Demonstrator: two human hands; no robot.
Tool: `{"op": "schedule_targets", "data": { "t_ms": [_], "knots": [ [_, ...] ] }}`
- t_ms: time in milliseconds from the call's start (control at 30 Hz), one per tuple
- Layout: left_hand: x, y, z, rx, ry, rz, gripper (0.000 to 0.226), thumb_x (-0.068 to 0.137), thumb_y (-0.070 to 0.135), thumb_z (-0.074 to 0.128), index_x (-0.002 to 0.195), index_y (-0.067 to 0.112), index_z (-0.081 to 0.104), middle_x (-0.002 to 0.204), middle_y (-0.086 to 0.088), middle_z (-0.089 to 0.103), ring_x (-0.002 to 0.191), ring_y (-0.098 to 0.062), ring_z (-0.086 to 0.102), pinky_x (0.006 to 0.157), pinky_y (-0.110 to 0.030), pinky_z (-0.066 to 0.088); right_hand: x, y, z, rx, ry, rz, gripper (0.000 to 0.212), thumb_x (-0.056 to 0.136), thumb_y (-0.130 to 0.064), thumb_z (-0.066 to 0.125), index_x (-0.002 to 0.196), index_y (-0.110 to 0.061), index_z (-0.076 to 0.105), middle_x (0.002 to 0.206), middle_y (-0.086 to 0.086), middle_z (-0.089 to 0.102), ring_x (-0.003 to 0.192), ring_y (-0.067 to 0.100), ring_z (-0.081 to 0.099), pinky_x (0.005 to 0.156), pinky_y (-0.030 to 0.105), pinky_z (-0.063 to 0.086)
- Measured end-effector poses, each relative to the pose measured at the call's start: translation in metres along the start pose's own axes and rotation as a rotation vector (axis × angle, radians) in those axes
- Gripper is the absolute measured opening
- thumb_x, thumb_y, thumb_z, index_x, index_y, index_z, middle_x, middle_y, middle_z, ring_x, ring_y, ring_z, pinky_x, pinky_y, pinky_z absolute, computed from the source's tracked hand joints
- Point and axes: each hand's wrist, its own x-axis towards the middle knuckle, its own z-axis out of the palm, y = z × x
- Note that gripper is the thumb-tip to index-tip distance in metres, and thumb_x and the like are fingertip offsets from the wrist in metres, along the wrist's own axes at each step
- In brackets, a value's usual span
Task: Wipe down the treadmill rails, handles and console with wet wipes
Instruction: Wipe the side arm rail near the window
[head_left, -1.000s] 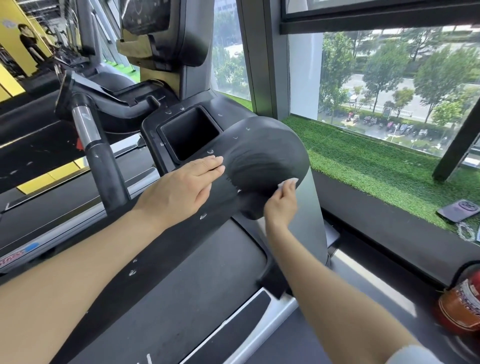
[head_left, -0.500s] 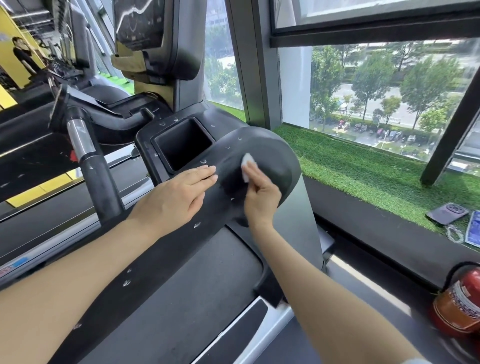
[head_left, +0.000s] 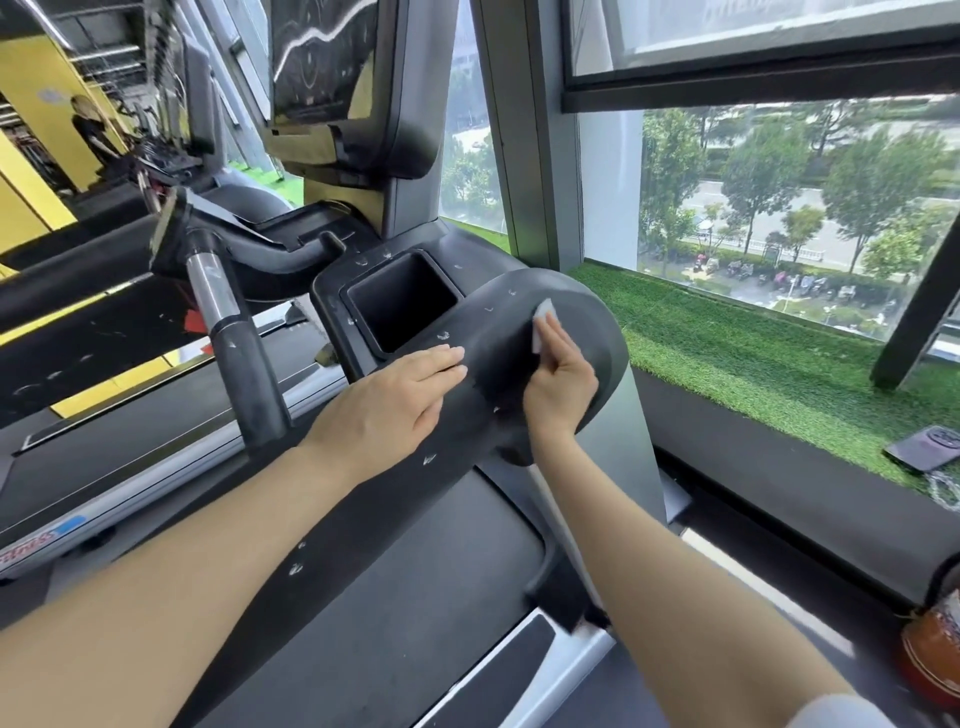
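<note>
1. My right hand (head_left: 563, 384) pinches a white wet wipe (head_left: 543, 325) against the treadmill's rounded black side rail (head_left: 582, 306).
2. My left hand (head_left: 387, 410) rests flat, fingers straight, beside the cup recess (head_left: 402, 301).
3. The console (head_left: 332, 67) above appears blurred.

To my right a big window (head_left: 779, 208) lets in daylight and shows trees and a road below. Green artificial turf (head_left: 753, 343) covers its ledge. Far to my left stands a yellow wall (head_left: 36, 78) in the gym.
</note>
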Motion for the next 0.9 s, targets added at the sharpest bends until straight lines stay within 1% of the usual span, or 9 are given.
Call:
{"op": "schedule_targets", "data": {
  "t_ms": [100, 200, 333, 467, 533, 600, 667, 800, 900],
  "knots": [
    [-0.011, 0.002, -0.010, 0.024, 0.011, -0.014, 0.040, 0.083, 0.004, 0.065, 0.122, 0.015, 0.064, 0.127, 0.004, 0.060, 0.114, -0.014, 0.057, 0.078, -0.035, 0.057, 0.002, -0.002, 0.005, -0.049, 0.046, 0.039, 0.040, 0.092, 0.007, 0.044, 0.118, -0.013, 0.067, 0.130, -0.003, 0.059, 0.124, 0.008, 0.051, 0.100, 0.004, 0.032],
    [-0.027, -0.004, -0.018, 0.045, 0.021, -0.013, 0.040, 0.082, 0.006, 0.067, 0.121, 0.016, 0.063, 0.122, 0.005, 0.061, 0.109, -0.011, 0.052, 0.073, -0.032, 0.054, -0.036, -0.006, 0.018, -0.015, -0.098, -0.136, 0.046, 0.088, 0.014, 0.042, 0.119, -0.010, 0.066, 0.130, -0.006, 0.057, 0.127, 0.003, 0.047, 0.105, 0.010, 0.031],
    [-0.038, -0.012, -0.021, 0.008, 0.007, -0.080, 0.042, 0.087, 0.013, 0.064, 0.128, 0.017, 0.058, 0.128, 0.005, 0.057, 0.114, -0.011, 0.049, 0.079, -0.033, 0.052, -0.088, -0.004, 0.022, -0.047, -0.220, -0.258, 0.055, 0.083, 0.020, 0.043, 0.123, -0.010, 0.064, 0.134, -0.005, 0.053, 0.128, -0.006, 0.040, 0.108, 0.011, 0.028],
    [-0.040, -0.015, -0.018, -0.043, 0.003, -0.077, 0.041, 0.089, 0.012, 0.061, 0.130, 0.017, 0.056, 0.130, 0.005, 0.055, 0.118, -0.010, 0.047, 0.086, -0.033, 0.049, -0.109, 0.000, 0.014, -0.063, -0.332, -0.382, 0.051, 0.084, 0.020, 0.048, 0.125, -0.008, 0.061, 0.137, -0.003, 0.049, 0.130, 0.003, 0.042, 0.111, 0.020, 0.031],
    [-0.039, -0.016, -0.017, -0.079, 0.009, -0.081, 0.040, 0.090, 0.012, 0.059, 0.130, 0.017, 0.057, 0.129, 0.004, 0.056, 0.119, -0.011, 0.047, 0.090, -0.027, 0.044, -0.091, 0.004, 0.013, -0.047, -0.263, -0.314, 0.046, 0.089, 0.014, 0.046, 0.127, -0.009, 0.060, 0.139, -0.005, 0.048, 0.131, 0.004, 0.042, 0.112, 0.025, 0.031],
    [-0.039, -0.015, -0.017, -0.095, 0.023, -0.084, 0.039, 0.090, 0.011, 0.059, 0.129, 0.016, 0.058, 0.128, 0.004, 0.057, 0.118, -0.012, 0.048, 0.090, -0.024, 0.040, -0.061, 0.010, 0.012, -0.028, -0.097, -0.077, 0.041, 0.095, 0.002, 0.045, 0.131, -0.014, 0.057, 0.141, -0.009, 0.046, 0.130, -0.003, 0.039, 0.111, 0.026, 0.032],
    [-0.040, -0.015, -0.016, -0.090, 0.033, -0.083, 0.039, 0.090, 0.011, 0.059, 0.129, 0.016, 0.058, 0.127, 0.005, 0.057, 0.118, -0.011, 0.048, 0.089, -0.024, 0.040, -0.047, 0.015, 0.011, -0.030, 0.018, 0.059, 0.040, 0.099, -0.005, 0.043, 0.136, -0.017, 0.052, 0.145, -0.011, 0.042, 0.132, -0.005, 0.035, 0.111, 0.026, 0.030],
    [-0.040, -0.017, -0.013, -0.075, 0.036, -0.063, 0.041, 0.088, 0.008, 0.062, 0.128, 0.014, 0.059, 0.127, 0.002, 0.059, 0.116, -0.010, 0.046, 0.094, -0.022, 0.039, -0.108, 0.003, 0.026, -0.012, -0.092, -0.102, 0.049, 0.095, 0.006, 0.039, 0.140, -0.013, 0.047, 0.149, -0.008, 0.036, 0.138, -0.001, 0.029, 0.114, 0.020, 0.025],
    [-0.040, -0.016, -0.013, -0.067, 0.023, -0.068, 0.041, 0.088, 0.008, 0.061, 0.129, 0.014, 0.058, 0.127, 0.002, 0.058, 0.117, -0.010, 0.046, 0.094, -0.021, 0.037, -0.128, 0.010, 0.019, 0.004, -0.175, -0.180, 0.053, 0.090, 0.013, 0.041, 0.135, -0.013, 0.052, 0.146, -0.008, 0.040, 0.136, 0.000, 0.034, 0.112, 0.019, 0.028]
  ]
}}
